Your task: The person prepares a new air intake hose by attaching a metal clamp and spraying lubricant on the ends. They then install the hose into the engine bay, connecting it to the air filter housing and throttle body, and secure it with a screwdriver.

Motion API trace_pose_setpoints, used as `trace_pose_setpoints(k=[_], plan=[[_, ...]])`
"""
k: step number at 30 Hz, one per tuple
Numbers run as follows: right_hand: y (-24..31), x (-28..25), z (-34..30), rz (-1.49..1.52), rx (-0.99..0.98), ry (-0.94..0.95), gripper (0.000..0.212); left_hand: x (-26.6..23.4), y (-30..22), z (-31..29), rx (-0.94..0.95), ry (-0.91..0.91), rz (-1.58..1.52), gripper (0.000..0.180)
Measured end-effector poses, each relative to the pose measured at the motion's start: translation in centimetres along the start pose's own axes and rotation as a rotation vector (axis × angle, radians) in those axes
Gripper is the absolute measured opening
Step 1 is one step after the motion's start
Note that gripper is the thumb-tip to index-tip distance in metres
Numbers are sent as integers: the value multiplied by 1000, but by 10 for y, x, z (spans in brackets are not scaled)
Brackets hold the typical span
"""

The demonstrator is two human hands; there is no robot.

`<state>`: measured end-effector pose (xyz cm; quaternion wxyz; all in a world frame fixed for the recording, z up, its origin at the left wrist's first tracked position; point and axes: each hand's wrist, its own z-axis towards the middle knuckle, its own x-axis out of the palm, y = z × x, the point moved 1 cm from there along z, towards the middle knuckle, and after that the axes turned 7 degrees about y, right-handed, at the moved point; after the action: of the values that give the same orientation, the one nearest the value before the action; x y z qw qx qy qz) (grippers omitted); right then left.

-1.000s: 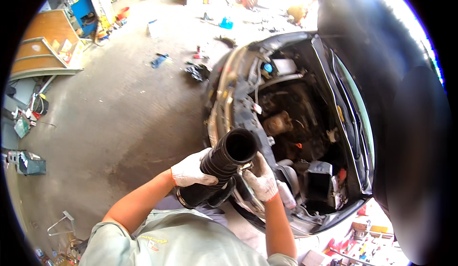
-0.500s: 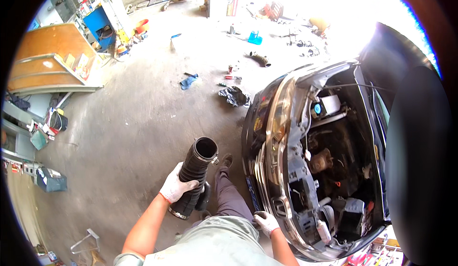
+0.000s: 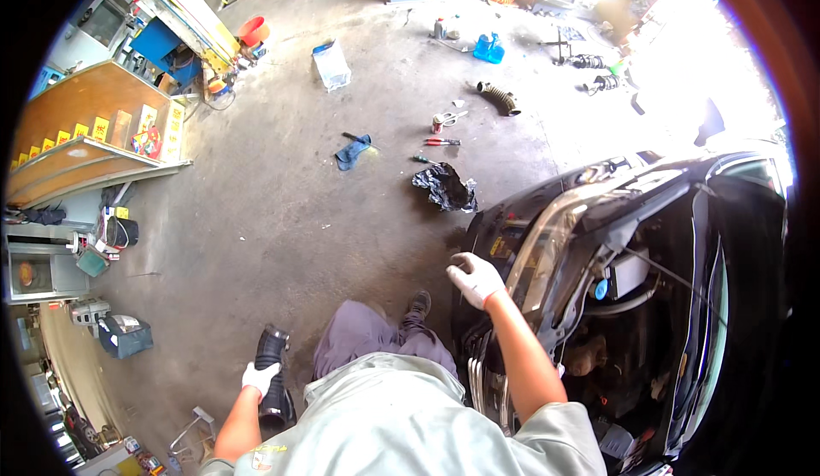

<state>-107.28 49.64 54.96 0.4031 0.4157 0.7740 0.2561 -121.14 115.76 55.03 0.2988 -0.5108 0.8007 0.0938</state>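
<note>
1. The left hand (image 3: 260,377) is closed around the middle of the black ribbed hose (image 3: 271,350), which is held at the person's left side. A grip near the middle seems the steadiest for a long, hollow piece.
2. Hold it firmly without squeezing: the ribbed wall probably flexes, and a hard pinch could crease it.
3. The hose is well apart from the car (image 3: 559,232), with the person's body between them. That gap is worth having, since a swinging end could knock the bodywork.
4. The right hand (image 3: 475,280) shows nothing in it, its fingers bent and loosely spread by the car's front corner; whether it touches the car cannot be told. Free, it can serve for balance.
5. Mind the footing: crumpled black plastic (image 3: 445,187) and a red-handled tool (image 3: 442,142) lie on the floor (image 3: 256,279) ahead and could trip or slide underfoot.
</note>
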Motion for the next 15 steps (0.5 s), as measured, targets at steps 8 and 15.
trace_pose_setpoints(k=[8,15], plan=[[15,-80,180,-174,283,66,58,-19,-53,110,-199,-20,63,87],[23,-107,346,87,442,22,83,-69,-465,186,206,-68,384,78]])
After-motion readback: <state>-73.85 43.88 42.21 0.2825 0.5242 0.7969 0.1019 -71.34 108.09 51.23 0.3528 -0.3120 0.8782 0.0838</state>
